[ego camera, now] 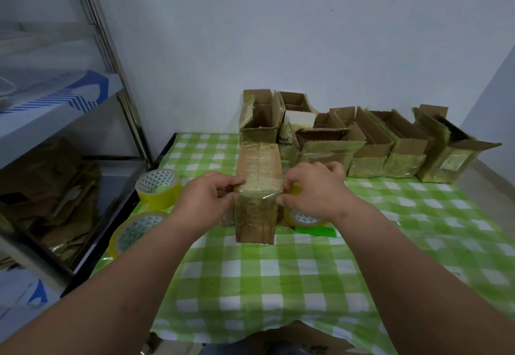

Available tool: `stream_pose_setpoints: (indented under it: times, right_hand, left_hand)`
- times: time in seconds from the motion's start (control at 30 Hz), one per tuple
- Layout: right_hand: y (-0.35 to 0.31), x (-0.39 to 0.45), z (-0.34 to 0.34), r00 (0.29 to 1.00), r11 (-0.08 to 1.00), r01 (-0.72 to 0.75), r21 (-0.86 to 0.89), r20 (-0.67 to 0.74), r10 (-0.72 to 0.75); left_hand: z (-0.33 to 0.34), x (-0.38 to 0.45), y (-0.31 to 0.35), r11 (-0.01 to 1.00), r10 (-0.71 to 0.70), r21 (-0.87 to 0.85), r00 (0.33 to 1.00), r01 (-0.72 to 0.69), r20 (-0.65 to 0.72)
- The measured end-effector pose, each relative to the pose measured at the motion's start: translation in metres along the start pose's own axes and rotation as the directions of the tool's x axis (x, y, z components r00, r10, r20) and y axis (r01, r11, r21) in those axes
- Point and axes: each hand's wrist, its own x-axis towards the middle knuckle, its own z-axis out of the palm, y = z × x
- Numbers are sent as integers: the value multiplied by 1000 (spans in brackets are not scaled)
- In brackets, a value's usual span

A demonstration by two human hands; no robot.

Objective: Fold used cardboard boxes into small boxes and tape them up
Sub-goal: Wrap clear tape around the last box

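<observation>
On the checked worktop (278, 271), mid-field, I see the folded cardboard box (257, 187); left hand (206, 201) pinches tape at its left edge, right hand (312, 190) grips a tape roll (302, 219) against its right. Two spare tape rolls (157, 188) lie left; open boxes (370, 142) line the wall behind.

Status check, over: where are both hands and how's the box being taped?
Left hand pinching tape at the box edge. Right hand holding a tape roll, strip stretched across the box. Two spare rolls at left, nothing blocking.
</observation>
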Motion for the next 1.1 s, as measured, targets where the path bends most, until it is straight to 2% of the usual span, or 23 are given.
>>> stream_pose_setpoints:
  times: [0.27, 0.43, 0.57, 0.67, 0.8, 0.87, 1.0, 1.1]
  right_hand:
    - [-8, 1, 15, 989, 996, -47, -75, -142, 36]
    - [-7, 0, 11, 996, 999, -30, -36, -89, 26]
    - [-3, 1, 6, 999, 995, -23, 96, -41, 27]
    - [-6, 1, 10, 994, 996, -57, 61, -92, 63]
    - [-10, 0, 14, 992, 998, -56, -9, -117, 55]
    - [-11, -2, 15, 991, 998, -39, -44, -132, 33]
    - [-13, -8, 21, 982, 992, -16, -125, -188, -8]
    - [-15, -10, 24, 975, 990, -31, -138, -222, -1]
  left_hand:
    - [5, 5, 0, 997, 47, 67, 997, -42, -69]
    - [8, 2, -4, 999, 35, 35, 994, -32, -107]
    - [1, 2, -6, 1000, 6, 10, 1000, -6, 16]
    - [-1, 2, -2, 998, -37, -41, 998, 39, 47]
    - [5, 2, 0, 999, -28, 36, 997, 30, -67]
    - [8, 1, 1, 993, 34, 115, 995, -23, -93]
    - [11, -4, 2, 952, 190, 265, 976, -155, -110]
    - [15, -3, 5, 937, 175, 321, 980, -136, -98]
